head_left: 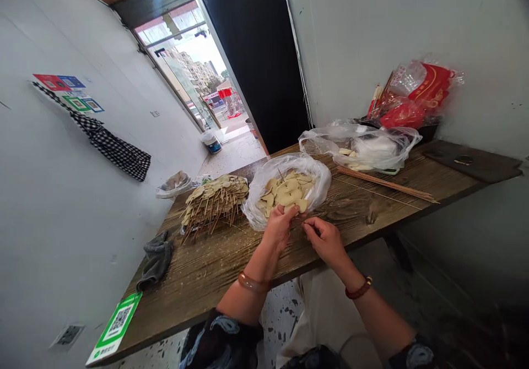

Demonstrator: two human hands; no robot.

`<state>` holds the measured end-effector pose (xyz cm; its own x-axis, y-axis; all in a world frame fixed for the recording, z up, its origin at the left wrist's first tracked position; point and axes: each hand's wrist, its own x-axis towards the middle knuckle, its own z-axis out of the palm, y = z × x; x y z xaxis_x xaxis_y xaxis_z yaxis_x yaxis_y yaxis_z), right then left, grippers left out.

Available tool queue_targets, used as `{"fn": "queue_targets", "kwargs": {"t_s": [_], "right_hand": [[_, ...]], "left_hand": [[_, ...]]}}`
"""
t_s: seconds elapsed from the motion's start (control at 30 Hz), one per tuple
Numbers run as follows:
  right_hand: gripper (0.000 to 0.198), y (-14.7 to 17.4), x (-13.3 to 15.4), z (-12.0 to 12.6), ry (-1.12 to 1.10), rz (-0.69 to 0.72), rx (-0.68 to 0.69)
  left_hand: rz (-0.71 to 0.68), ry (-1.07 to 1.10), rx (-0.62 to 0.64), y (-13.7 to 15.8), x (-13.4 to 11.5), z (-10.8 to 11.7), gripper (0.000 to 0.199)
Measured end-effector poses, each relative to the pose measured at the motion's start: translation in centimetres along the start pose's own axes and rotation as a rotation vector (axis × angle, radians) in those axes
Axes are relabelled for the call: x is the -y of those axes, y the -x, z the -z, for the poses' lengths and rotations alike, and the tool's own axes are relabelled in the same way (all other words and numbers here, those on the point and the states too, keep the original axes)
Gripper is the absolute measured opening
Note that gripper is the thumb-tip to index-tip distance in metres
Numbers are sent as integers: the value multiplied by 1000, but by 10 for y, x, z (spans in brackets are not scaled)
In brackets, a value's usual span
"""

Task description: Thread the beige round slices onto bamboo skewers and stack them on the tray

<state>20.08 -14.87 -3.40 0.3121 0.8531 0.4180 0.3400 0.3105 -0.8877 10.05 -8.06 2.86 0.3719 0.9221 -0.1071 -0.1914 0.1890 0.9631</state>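
A clear plastic bag [318,184] stands rolled open on the wooden table, filled with pale potato slices [289,191]. At the bag's near edge, my left hand [280,227] pinches a potato slice [303,206] between thumb and fingers. My right hand [327,240] is just to the right, its fingertips pinched together over the table's near part; what they hold, if anything, is too small to make out. Left of the bag lies a tall stack of skewered potato slices [219,195], their sticks pointing toward me.
Bare bamboo skewers [384,183] lie to the right, beside another plastic bag [367,143] with pale contents. Red packaging [425,93] stands against the wall. A dark cloth [156,259] and a green QR card [118,325] are at the table's left end [185,286].
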Motion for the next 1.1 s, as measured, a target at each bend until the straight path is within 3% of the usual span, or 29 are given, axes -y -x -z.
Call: {"fn": "queue_targets", "kwargs": {"t_s": [0.1,0.27,0.37,0.57,0.7,0.9,1.1], "right_hand": [[22,0,1,0,6,16,-21],[23,0,-1,-2,5,20,-62],[23,1,-2,-3,14,17,-61],[24,1,-1,-2,11,13,-58],[23,2,1,-1,8,3,-64],[23,4,1,0,-7,-16,-43],[27,4,-3,-1,-30,-81,-15]], "left_hand": [[52,-11,32,1,-4,7,41],[79,23,-26,4,-3,21,38],[-20,27,-100,4,1,25,43],[-272,-184,-164,-2,6,29,50],[-207,-52,-196,-4,5,30,49],[-6,109,-87,-9,-3,27,43],[-96,143,-45,-16,-9,20,35]]}}
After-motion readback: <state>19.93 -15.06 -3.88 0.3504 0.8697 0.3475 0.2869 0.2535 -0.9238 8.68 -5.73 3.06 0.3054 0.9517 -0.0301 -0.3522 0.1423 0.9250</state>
